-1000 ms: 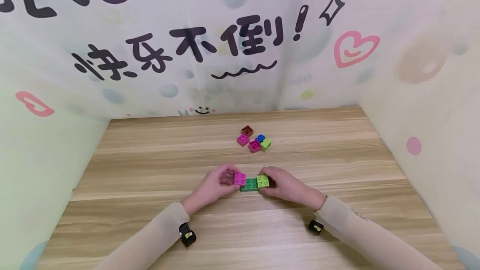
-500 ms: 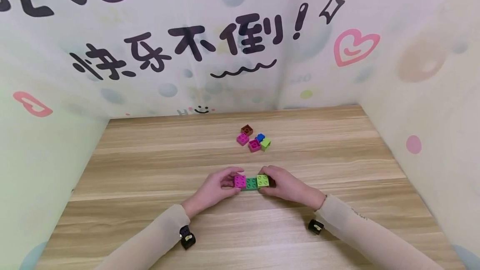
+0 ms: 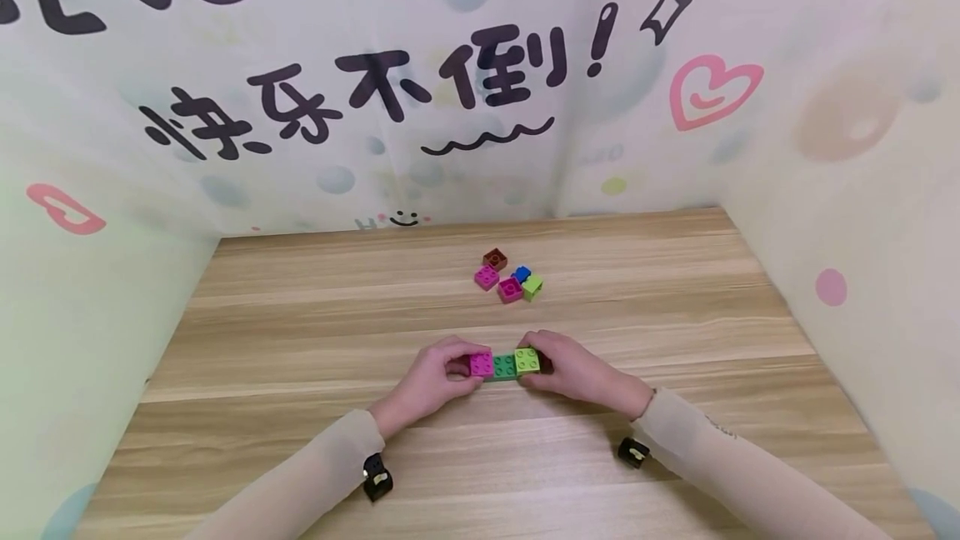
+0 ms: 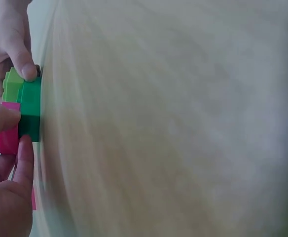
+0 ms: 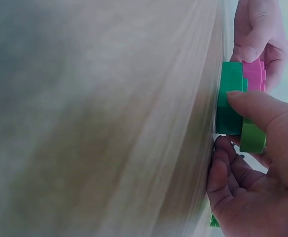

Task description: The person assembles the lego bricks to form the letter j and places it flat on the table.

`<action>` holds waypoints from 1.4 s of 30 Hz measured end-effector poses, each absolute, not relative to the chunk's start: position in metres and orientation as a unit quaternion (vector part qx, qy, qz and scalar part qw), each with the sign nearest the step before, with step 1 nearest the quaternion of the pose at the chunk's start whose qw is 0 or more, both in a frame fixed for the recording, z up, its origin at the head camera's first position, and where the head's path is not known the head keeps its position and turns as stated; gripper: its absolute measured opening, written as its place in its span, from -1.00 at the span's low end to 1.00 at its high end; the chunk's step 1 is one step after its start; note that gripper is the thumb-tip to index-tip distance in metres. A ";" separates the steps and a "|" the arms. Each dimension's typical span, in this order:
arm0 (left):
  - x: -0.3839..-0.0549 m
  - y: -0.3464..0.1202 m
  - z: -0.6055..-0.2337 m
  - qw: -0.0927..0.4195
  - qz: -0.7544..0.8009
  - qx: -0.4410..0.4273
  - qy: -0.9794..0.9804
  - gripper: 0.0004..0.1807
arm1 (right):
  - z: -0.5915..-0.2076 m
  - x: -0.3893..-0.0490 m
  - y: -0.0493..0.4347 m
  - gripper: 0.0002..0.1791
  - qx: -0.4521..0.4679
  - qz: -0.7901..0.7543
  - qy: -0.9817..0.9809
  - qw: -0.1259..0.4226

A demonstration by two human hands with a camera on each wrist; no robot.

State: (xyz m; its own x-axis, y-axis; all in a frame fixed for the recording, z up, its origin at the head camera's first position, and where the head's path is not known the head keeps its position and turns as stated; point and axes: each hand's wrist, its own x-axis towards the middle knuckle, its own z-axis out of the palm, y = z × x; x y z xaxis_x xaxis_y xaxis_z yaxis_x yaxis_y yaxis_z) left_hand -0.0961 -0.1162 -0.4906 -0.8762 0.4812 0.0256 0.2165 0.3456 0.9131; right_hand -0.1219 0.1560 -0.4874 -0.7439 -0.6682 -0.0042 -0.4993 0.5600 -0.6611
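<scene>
A dark green toy building brick [image 3: 504, 367] lies on the wooden table, studs up. A pink brick [image 3: 481, 364] sits over its left end, and a lime brick [image 3: 527, 360] is on its right end. My left hand [image 3: 433, 372] pinches the pink brick between thumb and fingers; in the left wrist view a fingertip also touches the green brick [image 4: 30, 111]. My right hand [image 3: 576, 369] grips the other end. In the right wrist view its thumb presses on the side of the green brick [image 5: 230, 116], beside the lime brick [image 5: 253, 140].
Farther back on the table [image 3: 337, 290] lies a loose group: a brown brick [image 3: 495, 258], a pink brick [image 3: 487, 277], a magenta brick [image 3: 510, 290], a blue brick [image 3: 522, 274] and a lime brick [image 3: 532, 287]. A printed cloth [image 3: 300, 182] hangs behind the table.
The left hand has brought the pink brick slightly down onto the green brick's left end, and its fingers have closed in around it. My right hand has kept its grip nearly still.
</scene>
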 end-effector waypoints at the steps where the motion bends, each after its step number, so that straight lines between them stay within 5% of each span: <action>1: -0.096 -0.116 -0.491 0.126 0.532 0.212 0.810 -0.55 | -0.487 -0.122 0.156 -0.72 -0.333 -0.329 0.874 0.129; 34: -0.097 -0.102 -0.492 0.107 0.462 0.197 0.858 -0.63 | -0.485 -0.120 0.155 -0.75 -0.334 -0.337 0.871 0.130; 42: -0.097 -0.102 -0.495 0.084 0.456 0.195 0.864 -0.56 | -0.475 -0.128 0.163 -0.57 -0.347 -0.330 0.863 0.160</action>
State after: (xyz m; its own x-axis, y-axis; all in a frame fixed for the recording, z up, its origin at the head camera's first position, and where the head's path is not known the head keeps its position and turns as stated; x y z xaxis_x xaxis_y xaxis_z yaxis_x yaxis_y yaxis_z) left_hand -0.0966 -0.1020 -0.4950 -0.9103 0.4126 0.0329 0.2600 0.5080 0.8212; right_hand -0.1281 0.1632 -0.4752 -0.7085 -0.7042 -0.0467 -0.4938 0.5420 -0.6800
